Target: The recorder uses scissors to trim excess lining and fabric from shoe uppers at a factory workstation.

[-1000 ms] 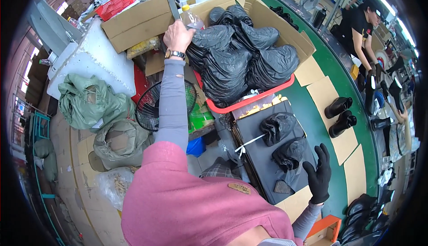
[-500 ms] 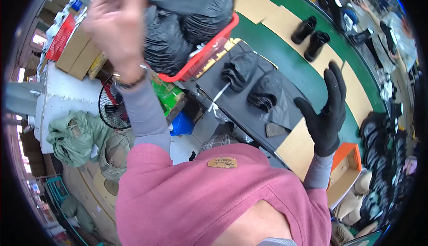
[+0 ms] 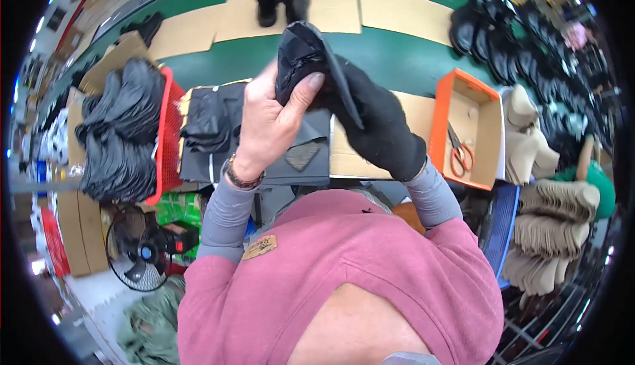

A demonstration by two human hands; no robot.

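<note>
In front of me, above the near edge of the worktable, both hands hold a folded black shoe upper (image 3: 301, 50). It stands roughly upright, its dark inner side facing left. My bare left hand (image 3: 271, 127), with a beaded bracelet at the wrist, grips its lower left part, thumb pressed onto the inside. My right hand (image 3: 383, 127), in a black glove, is against the other side; its fingertips are partly hidden behind the piece. Below and to the left, a small pile of black pieces (image 3: 208, 123) lies on the dark mat, with a grey-brown patch (image 3: 303, 157) nearby.
A red basket (image 3: 170, 140) heaped with black uppers (image 3: 126, 133) stands left. At right an open orange box (image 3: 486, 93) holds orange-handled scissors (image 3: 461, 156); beige stacked pieces (image 3: 552, 226) lie beyond. Black shoes (image 3: 283, 1) stand on cardboard across the green surface. A fan (image 3: 139, 249) is lower left.
My view has turned. My left hand has come down from the basket to the middle and now holds the upper. The right hand, open before, has moved in and joined it.
</note>
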